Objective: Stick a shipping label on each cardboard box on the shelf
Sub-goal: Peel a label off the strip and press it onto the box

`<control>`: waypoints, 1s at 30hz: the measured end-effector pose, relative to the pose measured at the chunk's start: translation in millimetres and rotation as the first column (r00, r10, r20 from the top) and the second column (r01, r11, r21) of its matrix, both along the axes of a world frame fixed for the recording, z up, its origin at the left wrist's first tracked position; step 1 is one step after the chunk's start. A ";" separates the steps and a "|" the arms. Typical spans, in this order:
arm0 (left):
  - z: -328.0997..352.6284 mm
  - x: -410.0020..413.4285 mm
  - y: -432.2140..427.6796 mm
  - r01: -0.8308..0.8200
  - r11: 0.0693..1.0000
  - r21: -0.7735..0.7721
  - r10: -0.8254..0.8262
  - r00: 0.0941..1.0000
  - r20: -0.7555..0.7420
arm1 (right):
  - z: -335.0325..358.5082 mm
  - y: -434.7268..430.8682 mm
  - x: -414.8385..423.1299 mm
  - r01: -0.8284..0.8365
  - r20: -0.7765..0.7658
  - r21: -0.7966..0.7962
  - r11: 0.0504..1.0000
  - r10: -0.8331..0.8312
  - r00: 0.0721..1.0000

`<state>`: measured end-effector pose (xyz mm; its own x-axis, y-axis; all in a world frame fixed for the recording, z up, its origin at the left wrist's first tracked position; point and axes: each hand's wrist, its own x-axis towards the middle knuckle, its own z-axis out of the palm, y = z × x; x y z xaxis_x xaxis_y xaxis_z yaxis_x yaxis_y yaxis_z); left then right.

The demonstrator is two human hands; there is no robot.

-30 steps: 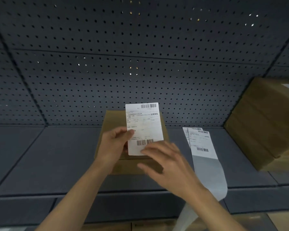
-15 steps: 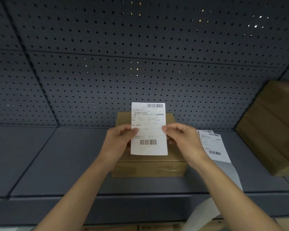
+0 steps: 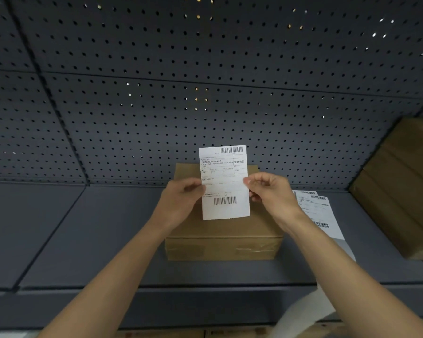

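A person holds up a white shipping label (image 3: pixel 224 184) with both hands. The left hand (image 3: pixel 181 203) pinches the left edge of the label with its thumb in front. The right hand (image 3: pixel 271 193) pinches the right edge, and its other fingers are curled in. The label stands up tall, with one bar code at the top and one near the bottom. It is in the air over the small cardboard box (image 3: pixel 222 247). From here, no one can tell if the label touches the box top.

The small box lies flat on the dark grey shelf (image 3: pixel 108 240), close to the back wall (image 3: pixel 181 69). The wall is dark and full of little round holes. Clear tape runs along the front side of the box.

Just to the right of the box, a long strip of labels (image 3: pixel 320 213) lies on the shelf. Its end hangs down over the front edge. Far to the right sits a big cardboard box (image 3: pixel 401 186), well apart from the small one. It looks tilted.
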<state>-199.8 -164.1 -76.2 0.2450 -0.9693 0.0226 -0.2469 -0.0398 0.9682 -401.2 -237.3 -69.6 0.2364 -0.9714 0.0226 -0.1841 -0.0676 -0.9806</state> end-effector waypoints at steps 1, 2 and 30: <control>-0.8 0.7 -1.2 0.005 1.000 0.004 -0.005 1.000 0.007 | 0.0 -1.7 -0.2 0.002 0.007 0.004 1.000 -0.002 1.000; -1.6 1.1 -2.5 0.002 1.000 0.012 -0.002 1.000 -0.002 | -0.2 -3.1 0.0 0.000 0.008 0.013 1.000 -0.001 1.000; -18.5 15.2 -18.3 -0.076 0.996 0.049 0.065 0.979 0.193 | -14.1 -16.2 -5.3 -0.130 -0.003 0.210 0.969 0.133 0.991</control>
<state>-184.6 -182.4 -94.8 0.3089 -0.9508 0.0222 -0.4217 -0.1160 0.8993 -406.5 -253.6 -83.7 0.3610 -0.9146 -0.1823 -0.2044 0.1131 -0.9723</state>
